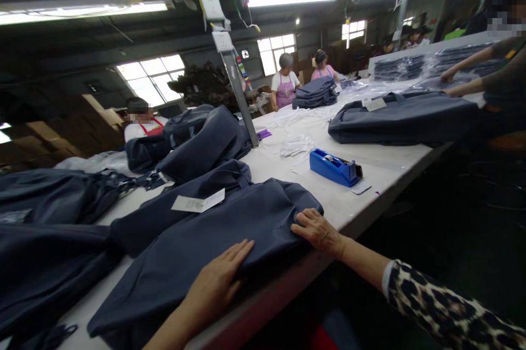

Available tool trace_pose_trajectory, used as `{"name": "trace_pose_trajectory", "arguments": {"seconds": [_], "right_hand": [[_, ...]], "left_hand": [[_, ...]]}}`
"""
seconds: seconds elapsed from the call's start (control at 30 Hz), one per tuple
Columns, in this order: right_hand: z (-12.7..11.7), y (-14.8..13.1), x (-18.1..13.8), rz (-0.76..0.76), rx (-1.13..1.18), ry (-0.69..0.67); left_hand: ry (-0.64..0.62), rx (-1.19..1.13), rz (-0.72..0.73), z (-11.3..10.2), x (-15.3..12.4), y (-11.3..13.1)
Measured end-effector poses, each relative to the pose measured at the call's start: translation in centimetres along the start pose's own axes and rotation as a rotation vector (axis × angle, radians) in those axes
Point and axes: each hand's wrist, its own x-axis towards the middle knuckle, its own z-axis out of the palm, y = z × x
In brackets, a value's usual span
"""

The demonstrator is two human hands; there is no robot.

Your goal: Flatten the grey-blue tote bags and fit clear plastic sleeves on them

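A dark navy fabric bag (213,240) lies flat on the white table (370,175) in front of me, with a white paper tag (197,203) on top of it. My left hand (219,279) rests flat on the bag's near edge, fingers stretched out and together. My right hand (318,229) presses on the bag's right corner near the table edge, its fingers curled slightly over the fabric. Neither hand lifts anything.
A blue tape dispenser (335,167) stands to the right of the bag. More navy bags (53,213) pile up at left and another navy bag (402,120) lies at right, where a person's arms (464,73) reach over it. A slanted pole (238,92) rises mid-table. Other people work at the far end.
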Motion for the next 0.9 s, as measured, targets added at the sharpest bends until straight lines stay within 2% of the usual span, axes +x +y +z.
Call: {"name": "trace_pose_trajectory", "arguments": {"seconds": [0.1,0.17,0.23,0.3,0.4,0.5,0.63,0.8,0.9], "right_hand": [[-1.5,1.0,-0.6,0.093,0.193,0.013],[-2.3,2.4,-1.6,0.267,0.339,0.076],[-2.5,4.1,-2.8,0.525,0.518,0.098],[-2.1,5.7,-3.6,0.72,0.692,0.038],[-0.8,6.9,-3.8,0.782,0.853,-0.067],[0.4,6.7,-3.1,0.817,0.963,-0.083],[0.7,5.8,-3.2,0.916,1.056,-0.05],[-1.7,7.5,-4.0,0.941,1.288,-0.191],[-2.6,9.2,-2.5,0.987,1.379,-0.265]], "left_hand": [[-0.024,-0.178,0.153,0.1,5.1,3.3],[0.01,-0.287,0.166,1.6,6.6,3.9],[0.059,-0.385,0.153,3.5,6.7,3.6],[0.118,-0.484,0.129,4.9,6.2,3.0],[0.16,-0.634,0.086,5.4,5.6,2.2],[0.156,-0.723,0.082,4.9,5.6,1.9],[0.176,-0.576,0.17,5.8,5.5,1.7],[0.17,-0.176,0.304,7.9,4.9,2.3],[0.164,-0.022,0.308,8.2,4.7,2.8]]}}
